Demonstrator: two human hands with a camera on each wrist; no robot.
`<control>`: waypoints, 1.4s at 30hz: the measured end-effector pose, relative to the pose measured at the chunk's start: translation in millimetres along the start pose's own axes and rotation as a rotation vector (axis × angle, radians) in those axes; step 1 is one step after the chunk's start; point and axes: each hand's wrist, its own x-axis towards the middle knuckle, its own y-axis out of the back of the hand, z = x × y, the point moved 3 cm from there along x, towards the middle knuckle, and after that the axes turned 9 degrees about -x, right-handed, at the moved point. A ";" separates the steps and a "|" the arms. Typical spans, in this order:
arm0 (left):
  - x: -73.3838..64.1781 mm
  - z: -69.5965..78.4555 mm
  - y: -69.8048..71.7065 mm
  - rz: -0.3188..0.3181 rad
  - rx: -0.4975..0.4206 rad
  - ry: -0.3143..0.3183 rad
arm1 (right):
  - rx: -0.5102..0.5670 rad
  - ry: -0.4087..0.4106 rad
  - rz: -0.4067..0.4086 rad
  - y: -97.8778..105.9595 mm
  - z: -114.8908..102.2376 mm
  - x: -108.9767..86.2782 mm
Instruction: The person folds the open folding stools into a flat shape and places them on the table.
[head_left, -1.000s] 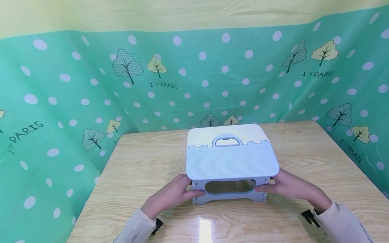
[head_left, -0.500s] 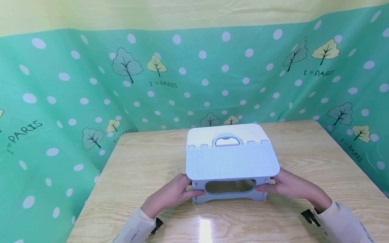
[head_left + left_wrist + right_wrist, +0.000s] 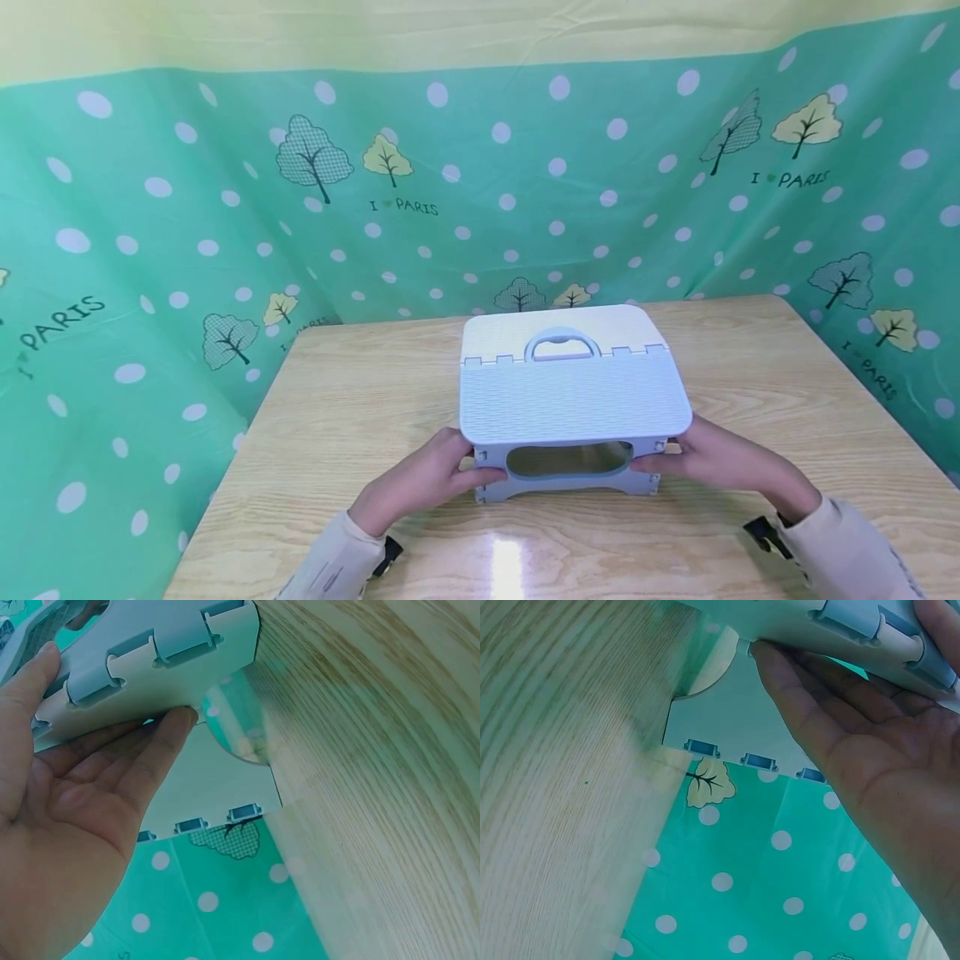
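A folding step stool (image 3: 573,396) in pale blue and white stands unfolded and upright on the table, its carry handle (image 3: 562,343) lying in the top. My left hand (image 3: 431,479) grips the stool's left side, thumb on the front leg panel. At the opposite side my right hand (image 3: 712,454) holds on in the same way, its thumb at the front panel's oval cutout. In the left wrist view, fingers (image 3: 169,742) reach behind the hinged side edge. Similar fingers (image 3: 795,697) curl behind the panel in the right wrist view. The stool top hides most fingertips in the head view.
The wood-grain table (image 3: 360,383) extends to both sides of the stool and behind it. A green dotted curtain (image 3: 465,183) with tree prints hangs along the back and sides. Black straps (image 3: 767,535) show at the wrists, below light sleeves.
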 end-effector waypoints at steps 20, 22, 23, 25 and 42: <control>1.7 -0.2 1.0 -0.002 -0.002 -0.002 | -0.021 -0.007 0.003 1.1 1.8 0.9; 2.1 -0.1 1.1 -0.002 -0.004 -0.006 | -0.016 -0.005 0.002 1.1 2.2 1.0; 2.3 0.2 1.2 -0.001 -0.003 -0.013 | -0.015 -0.003 0.002 1.1 2.4 1.1; 2.7 0.2 1.3 -0.001 -0.004 -0.019 | -0.014 -0.001 0.003 1.2 2.6 1.3; 3.2 -1.2 0.6 -0.004 -0.004 -0.032 | -0.006 0.017 0.006 2.6 -3.3 -0.5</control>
